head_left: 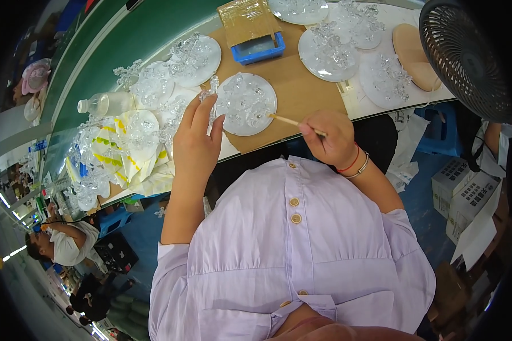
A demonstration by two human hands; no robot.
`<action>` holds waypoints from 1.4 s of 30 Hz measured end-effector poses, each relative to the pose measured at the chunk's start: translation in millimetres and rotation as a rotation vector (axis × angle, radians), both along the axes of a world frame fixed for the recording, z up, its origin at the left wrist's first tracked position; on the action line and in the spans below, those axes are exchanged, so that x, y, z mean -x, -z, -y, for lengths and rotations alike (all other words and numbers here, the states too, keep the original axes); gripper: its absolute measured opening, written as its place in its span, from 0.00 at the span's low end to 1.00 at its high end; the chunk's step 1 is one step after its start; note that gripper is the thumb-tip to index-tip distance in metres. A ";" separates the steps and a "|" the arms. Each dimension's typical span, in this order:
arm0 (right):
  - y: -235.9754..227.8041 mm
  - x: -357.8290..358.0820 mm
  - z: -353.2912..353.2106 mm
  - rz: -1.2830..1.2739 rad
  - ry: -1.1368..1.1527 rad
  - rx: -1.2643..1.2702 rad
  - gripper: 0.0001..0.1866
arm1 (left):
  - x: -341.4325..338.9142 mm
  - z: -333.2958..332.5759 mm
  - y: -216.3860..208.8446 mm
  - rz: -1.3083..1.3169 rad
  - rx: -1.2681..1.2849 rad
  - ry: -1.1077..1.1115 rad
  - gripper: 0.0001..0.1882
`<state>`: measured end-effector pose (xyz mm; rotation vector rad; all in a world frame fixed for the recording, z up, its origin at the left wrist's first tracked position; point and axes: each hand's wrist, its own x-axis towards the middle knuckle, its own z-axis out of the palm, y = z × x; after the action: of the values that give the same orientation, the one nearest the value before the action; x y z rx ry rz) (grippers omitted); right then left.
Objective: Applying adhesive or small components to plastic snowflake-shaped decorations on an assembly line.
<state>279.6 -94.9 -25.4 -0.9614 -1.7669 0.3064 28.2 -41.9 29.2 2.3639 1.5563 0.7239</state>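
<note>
A round white plate (269, 94) lies on brown cardboard in front of me, with several small clear figures standing on it. At its left edge my left hand (196, 139) is closed on a clear figurine (213, 85), which rises past the fingertips; part of it is hidden by the fingers. My right hand (331, 139) grips a thin wooden stick (287, 120), its tip pointing left at the plate's right edge. Whether the tip touches a figure I cannot tell.
Behind the plate stands a blue tray (260, 50), partly covered by a cardboard piece (246, 21). More white discs (327, 68) with clear figures stand at the right and left. A clear bottle (105, 104) lies at left; a black fan (466, 57) stands far right. Another person (68, 244) works at lower left.
</note>
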 end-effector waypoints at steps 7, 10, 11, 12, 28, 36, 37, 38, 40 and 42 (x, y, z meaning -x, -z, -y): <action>-3.3 2.8 2.9 -0.005 0.016 0.001 0.07 | -3.2 1.8 -14.3 0.069 0.100 -0.008 0.19; -6.7 2.4 0.5 0.013 0.090 -0.020 0.07 | -0.4 -4.3 -25.7 0.024 0.089 0.036 0.19; -5.7 2.7 1.4 0.041 0.075 -0.015 0.07 | 2.4 -9.1 -27.9 -0.007 0.057 0.104 0.20; -4.3 2.9 1.8 0.071 0.061 -0.010 0.06 | 3.1 -13.5 -29.5 -0.037 0.025 0.173 0.21; -7.2 4.4 11.1 0.008 0.013 -0.010 0.06 | 13.4 -53.6 -56.7 -0.312 0.236 0.455 0.13; -7.6 -41.7 28.1 -0.219 0.305 0.172 0.03 | 7.3 -26.9 -42.4 -0.140 0.111 0.485 0.10; -7.5 -44.0 28.6 -0.220 0.301 0.163 0.03 | 4.0 -21.9 -38.9 -0.100 0.059 0.475 0.10; -6.5 -44.7 28.6 -0.220 0.305 0.162 0.03 | 1.3 -15.4 -36.7 -0.099 0.058 0.480 0.10; -2.5 -43.4 27.0 -0.180 0.297 0.168 0.03 | -4.3 -4.8 -31.9 -0.055 0.084 0.406 0.08; -3.4 -38.1 18.8 -0.146 0.264 0.129 0.04 | -9.6 -0.8 -29.4 -0.017 0.084 0.412 0.08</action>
<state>317.7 -113.7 -22.0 -1.2191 -1.4821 0.3154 37.8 -41.1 58.6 2.5121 1.0257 0.5340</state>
